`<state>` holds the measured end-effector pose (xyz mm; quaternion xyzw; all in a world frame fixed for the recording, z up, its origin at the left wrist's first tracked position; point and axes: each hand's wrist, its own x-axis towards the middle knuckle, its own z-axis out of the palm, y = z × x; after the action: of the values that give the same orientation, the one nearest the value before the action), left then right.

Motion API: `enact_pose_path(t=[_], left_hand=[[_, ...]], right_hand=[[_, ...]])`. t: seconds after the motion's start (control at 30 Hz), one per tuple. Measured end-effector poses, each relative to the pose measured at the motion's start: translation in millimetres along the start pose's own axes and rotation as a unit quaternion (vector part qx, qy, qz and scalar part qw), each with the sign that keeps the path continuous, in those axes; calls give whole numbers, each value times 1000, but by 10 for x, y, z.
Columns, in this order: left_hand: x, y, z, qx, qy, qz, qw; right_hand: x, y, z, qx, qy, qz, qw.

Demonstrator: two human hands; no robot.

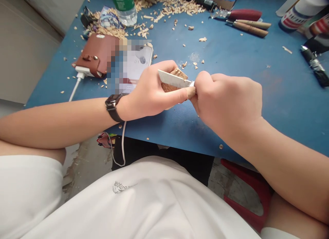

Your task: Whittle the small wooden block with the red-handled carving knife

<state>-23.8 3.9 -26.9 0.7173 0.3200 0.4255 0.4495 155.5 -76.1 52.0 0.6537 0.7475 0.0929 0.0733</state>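
My left hand (151, 90) is closed around a small carved piece of wood (171, 88), mostly hidden by the palm and fingers. Its thumb reaches right, with the tip close against my right hand (228, 95). That right hand makes a fist around a knife, whose handle is hidden inside the fingers. The flat pale knife blade (172, 78) points left and lies across the wood, between the left thumb and forefinger. Both hands are above the front part of the blue table (164, 129).
Wood shavings (169, 8) cover the back of the table. At left are a phone (136, 64), a brown leather case (99, 52) with a white cable (75, 88), and a water bottle (124, 8). Carving tools (249, 25) lie back right; a white bottle (300, 9) stands beyond.
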Motion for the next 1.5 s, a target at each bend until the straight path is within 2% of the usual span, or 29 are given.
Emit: enact_pose_path(t=[0.03, 0.17, 0.3, 0.37, 0.47, 0.6, 0.73, 1.0, 1.13, 1.27, 1.4, 1.5], left_hand=[[-4, 36, -3, 2, 10, -8, 1000], [-36, 270, -37, -2, -20, -123, 992], [-8, 376, -69, -19, -45, -163, 985], [16, 374, -83, -18, -62, -161, 985], [27, 368, -106, -24, -98, -145, 984], [1, 380, -125, -21, -143, -130, 981], [-16, 358, -103, -14, -119, -127, 985], [-15, 329, -34, -78, -67, -139, 985], [24, 330, -25, -68, -73, -145, 985], [36, 335, -28, -64, -70, -152, 984], [3, 414, -38, -35, -104, -169, 980], [-12, 415, -36, -32, -96, -165, 981]], right_hand=[[7, -12, 12, 17, -17, 11, 1000], [46, -34, 18, 21, -57, 42, 997], [91, 0, -5, -2, -84, 19, 996], [120, 46, -13, 9, -92, -8, 996], [153, 119, -29, 30, -64, -55, 996], [145, 157, -56, -16, -67, -84, 994], [105, 104, -65, -54, -77, -70, 993], [88, -7, -39, 18, -90, 13, 996], [111, 11, -73, 39, -109, 41, 992], [168, 104, -124, 22, -120, -3, 992], [221, 184, -150, 0, -138, -56, 989], [207, 155, -134, 7, -135, -42, 990]])
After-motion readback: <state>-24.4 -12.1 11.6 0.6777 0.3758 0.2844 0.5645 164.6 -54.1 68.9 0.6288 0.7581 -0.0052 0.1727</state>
